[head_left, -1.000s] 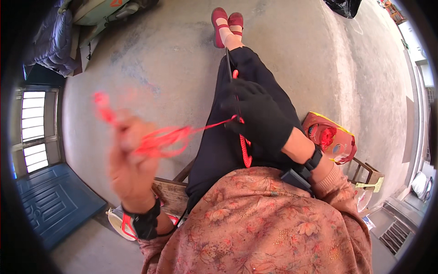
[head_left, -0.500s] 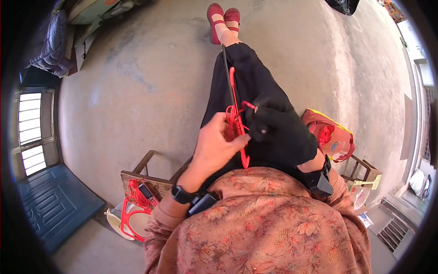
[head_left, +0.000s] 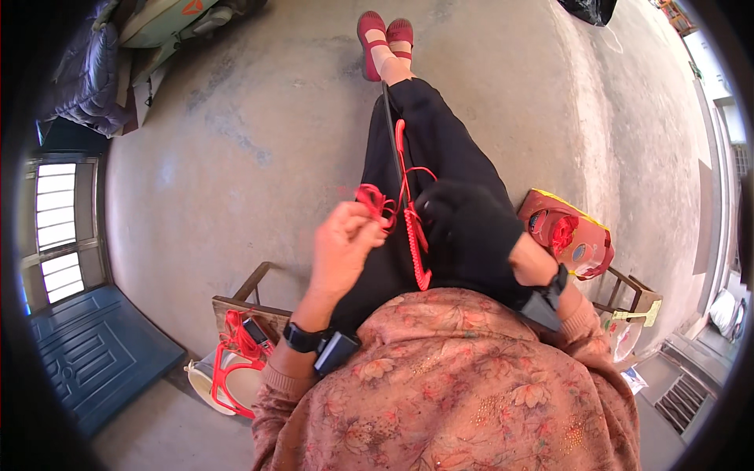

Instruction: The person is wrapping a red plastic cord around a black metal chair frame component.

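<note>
Nearest to us is our floral top [head_left: 455,377]. Beyond its hem, the grip of our bare L hand [head_left: 342,243] is pinching a looped bundle of red cord [head_left: 375,201], just L of the red-wrapped rod [head_left: 418,263]. Our R hand [head_left: 471,224], in a black glove, is beside the rod on its R side; we can't tell if its grip is spread or pressed together. The rod runs lengthwise over our dark trousers [head_left: 467,149], w/ 1 red strand arcing off it to the R. R of our legs, we note a red bag [head_left: 593,247]. Farthest: 2 red shoes [head_left: 370,43], side by side.
</note>
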The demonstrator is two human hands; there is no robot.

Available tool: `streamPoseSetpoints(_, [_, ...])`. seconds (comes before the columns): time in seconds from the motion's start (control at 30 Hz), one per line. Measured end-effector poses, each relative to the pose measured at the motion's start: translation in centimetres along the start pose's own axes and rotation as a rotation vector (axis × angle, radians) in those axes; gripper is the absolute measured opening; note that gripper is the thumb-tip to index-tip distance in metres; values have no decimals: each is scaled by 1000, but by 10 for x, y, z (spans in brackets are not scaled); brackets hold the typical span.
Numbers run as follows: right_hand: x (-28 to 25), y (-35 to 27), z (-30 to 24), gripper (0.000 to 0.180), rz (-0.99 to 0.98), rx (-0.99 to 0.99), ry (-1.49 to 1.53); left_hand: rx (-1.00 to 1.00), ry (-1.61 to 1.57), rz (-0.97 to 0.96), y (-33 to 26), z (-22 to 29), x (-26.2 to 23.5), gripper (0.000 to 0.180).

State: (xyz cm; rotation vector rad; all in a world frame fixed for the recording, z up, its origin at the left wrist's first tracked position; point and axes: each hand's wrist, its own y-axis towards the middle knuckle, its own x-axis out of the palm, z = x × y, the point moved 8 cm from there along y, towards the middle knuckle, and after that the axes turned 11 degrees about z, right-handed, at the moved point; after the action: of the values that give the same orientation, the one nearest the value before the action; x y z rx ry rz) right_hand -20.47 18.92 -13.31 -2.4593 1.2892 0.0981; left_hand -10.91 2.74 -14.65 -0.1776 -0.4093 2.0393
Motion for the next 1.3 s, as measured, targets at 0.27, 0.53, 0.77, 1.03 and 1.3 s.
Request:
streamPoseSetpoints(0.27, [16, -3, -4, 21, -72, -42, -410, 2, 595, -315, -7, -13, 35, 15])
streamPoseSetpoints(0.53, [-92, -15, -37, 26, 352, 32, 773, -165, 22, -216, 4, -22, 24, 37])
streamPoseSetpoints(0.77, [-153, -115, -58, 33, 825, -295, 194, -419, -375, -445, -1, -31, 65, 39])
streamPoseSetpoints(1.03, [-111, -109, 6, 20, 453, 135, 942, -364, -399, -483, -6, -26, 60, 40])
streamPoseSetpoints(1.3, [-80, -111, 11, 14, 410, 344, 426, -247, -436, -742, -24, -8, 72, 42])
